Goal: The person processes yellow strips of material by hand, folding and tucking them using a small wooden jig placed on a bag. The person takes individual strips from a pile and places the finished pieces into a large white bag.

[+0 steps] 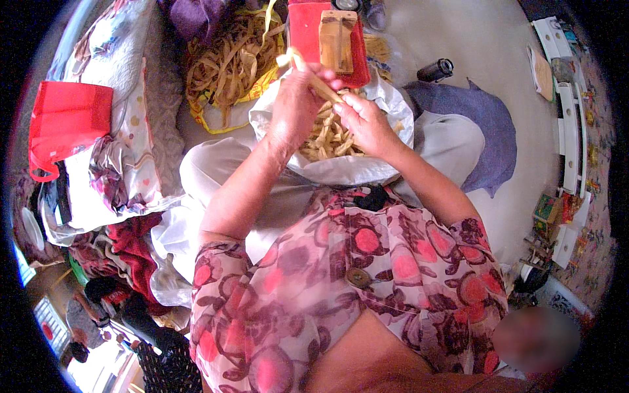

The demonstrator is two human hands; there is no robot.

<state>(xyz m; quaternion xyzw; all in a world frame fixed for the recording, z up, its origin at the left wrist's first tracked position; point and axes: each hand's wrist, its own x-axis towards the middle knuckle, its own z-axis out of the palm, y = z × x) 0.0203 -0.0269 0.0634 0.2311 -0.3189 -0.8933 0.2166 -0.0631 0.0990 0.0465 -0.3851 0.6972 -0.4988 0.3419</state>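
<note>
Both my hands hold one pale tan strip (324, 90), a slim piece slanting between them. My left hand (293, 108) is closed round its upper part, and a pale end pokes out above the fingers. Thumb and fingers of my right hand (367, 123) pinch its lower end. Under my hands, an opened white sack (341, 171) in my lap holds many short tan pieces (324, 134). Just beyond lies a red tray (308, 19) with a wooden block (337, 42) on it. What the strip is made of, I cannot tell.
Left of the tray, a yellow plastic bag (219, 124) holds a tangle of tan strips (229, 75). A black cylinder (435, 70) and blue-grey cloth (495, 134) lie right. Far left are a red bag (72, 121) and heaped fabrics; a white shelf (570, 137) stands far right.
</note>
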